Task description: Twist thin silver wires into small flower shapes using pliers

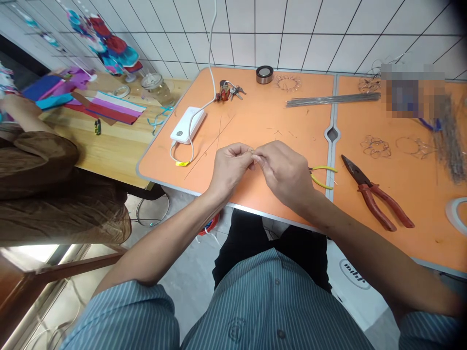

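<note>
Above the front part of the orange table, my left hand and my right hand meet fingertip to fingertip. Both are closed in a pinch. Whatever lies between the fingertips is too small and too hidden to name. Just right of my right hand, yellow-handled pliers are partly covered by it. Short bits of thin wire lie behind my hands, and long thin wires cross on the table to the left. A bundle of straight grey wires rests farther back.
Large red-handled pliers lie on the right, near bent wire rings. A white power bank with a cable, keys and a tape roll sit toward the back. At left, another person is beside a wooden table.
</note>
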### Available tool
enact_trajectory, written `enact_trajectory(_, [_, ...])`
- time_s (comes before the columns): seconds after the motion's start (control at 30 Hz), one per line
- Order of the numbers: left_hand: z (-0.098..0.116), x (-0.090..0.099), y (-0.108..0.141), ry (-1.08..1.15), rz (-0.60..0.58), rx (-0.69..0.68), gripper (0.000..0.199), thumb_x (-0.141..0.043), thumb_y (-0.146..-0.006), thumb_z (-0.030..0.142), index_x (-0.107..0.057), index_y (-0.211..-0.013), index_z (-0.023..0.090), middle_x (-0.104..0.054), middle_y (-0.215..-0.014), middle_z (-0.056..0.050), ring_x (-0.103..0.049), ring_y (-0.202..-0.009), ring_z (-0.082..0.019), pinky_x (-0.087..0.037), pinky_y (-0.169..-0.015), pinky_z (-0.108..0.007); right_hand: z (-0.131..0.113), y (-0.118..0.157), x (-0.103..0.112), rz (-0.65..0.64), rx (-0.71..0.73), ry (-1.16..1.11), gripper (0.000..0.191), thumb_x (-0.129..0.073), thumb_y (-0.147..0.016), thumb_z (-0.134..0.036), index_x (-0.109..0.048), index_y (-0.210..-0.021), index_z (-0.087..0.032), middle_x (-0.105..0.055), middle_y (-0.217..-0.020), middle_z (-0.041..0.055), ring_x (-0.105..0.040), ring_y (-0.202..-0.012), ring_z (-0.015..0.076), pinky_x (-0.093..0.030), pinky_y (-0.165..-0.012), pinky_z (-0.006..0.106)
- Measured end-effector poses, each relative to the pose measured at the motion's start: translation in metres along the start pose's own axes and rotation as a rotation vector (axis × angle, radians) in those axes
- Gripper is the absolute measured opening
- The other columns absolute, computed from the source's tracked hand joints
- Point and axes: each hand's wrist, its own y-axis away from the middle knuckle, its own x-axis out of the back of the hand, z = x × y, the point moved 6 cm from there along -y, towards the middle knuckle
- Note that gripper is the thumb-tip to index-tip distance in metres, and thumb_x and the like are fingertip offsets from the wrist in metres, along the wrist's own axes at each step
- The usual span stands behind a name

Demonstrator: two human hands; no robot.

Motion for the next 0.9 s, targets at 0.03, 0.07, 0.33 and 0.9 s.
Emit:
enact_trajectory(0.03, [-0.001, 0.000, 0.000, 0.011, -0.005, -0.001, 0.011, -0.076, -0.074, 0.019, -0.070, -0.065, 0.019, -0.064, -0.060, 0.000, -0.052, -0.059, -0.010, -0.033, -0.056, -0.025, -0.001, 0.000, -0.001, -0.030, 0.002, -0.002, 0.030, -0.050, -0.117, -0.027, -0.071, -0.097, -0.022, -0.077, -0.095, 0.0079, -0.072, -0.089, 0.0218, -0.057, -0.083, 0.036])
enact_trajectory(0.07, [-0.001, 0.001, 0.001, 0.011, -0.008, -0.002, 0.010, -0.076, -0.074, 0.019, -0.071, -0.065, 0.019, -0.063, -0.060, 0.000, -0.051, -0.059, -0.010, -0.033, -0.057, -0.025, 0.000, -0.001, 0.000, -0.050, -0.006, -0.031, 0.030, -0.051, -0.116, -0.028, -0.072, -0.096, -0.022, -0.078, -0.095, 0.0079, -0.072, -0.090, 0.0219, -0.058, -0.084, 0.036])
enact_trajectory(0.33, [0.020, -0.001, 0.012, -0.019, -0.032, -0.040, 0.008, -0.078, -0.078, 0.022, -0.076, -0.071, 0.020, -0.063, -0.056, 0.001, -0.046, -0.053, -0.009, -0.031, -0.054, -0.026, 0.043, -0.016, 0.002, -0.093, -0.662, -0.917, 0.037, -0.089, -0.096, -0.054, -0.072, -0.093, -0.021, -0.079, -0.085, 0.0036, -0.077, -0.075, 0.0170, -0.067, -0.075, 0.030])
enact_trajectory(0.9, [0.006, 0.007, 0.003, 0.004, -0.005, 0.077, 0.023, -0.085, -0.069, 0.028, -0.064, -0.061, 0.020, -0.060, -0.056, 0.001, -0.045, -0.052, -0.008, -0.031, -0.051, -0.024, -0.009, -0.020, 0.003, -0.229, -0.115, -0.142, 0.022, -0.060, -0.108, -0.024, -0.069, -0.088, -0.022, -0.076, -0.094, 0.0080, -0.070, -0.089, 0.0222, -0.057, -0.083, 0.035])
